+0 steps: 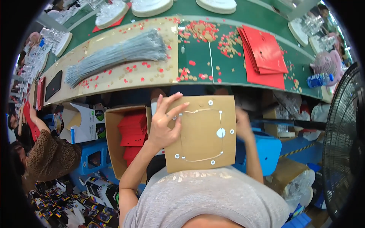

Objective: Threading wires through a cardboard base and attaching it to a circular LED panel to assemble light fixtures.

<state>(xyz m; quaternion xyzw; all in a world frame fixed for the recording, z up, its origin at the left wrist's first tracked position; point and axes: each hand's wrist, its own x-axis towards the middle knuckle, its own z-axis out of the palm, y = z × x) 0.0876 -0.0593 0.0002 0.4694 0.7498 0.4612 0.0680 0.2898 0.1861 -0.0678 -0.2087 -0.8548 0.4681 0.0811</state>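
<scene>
A square brown cardboard panel is tilted up against my grey shirt. Small round metal fittings sit near its edges, and thin wire lines link small white tabs in a rough square. A pale oval spot lies right of its middle. My left hand rests over the panel's upper left part, fingers spread, thumb and forefinger apart beside a white tab. At the panel's right edge is my right hand, smeared by motion, its fingers partly hidden behind the board.
On the green bench ahead lie a bundle of grey wire ties, scattered red and tan discs, and stacked red panels. A carton of red pieces stands left; a blue stool and black fan stand right. Another person works at left.
</scene>
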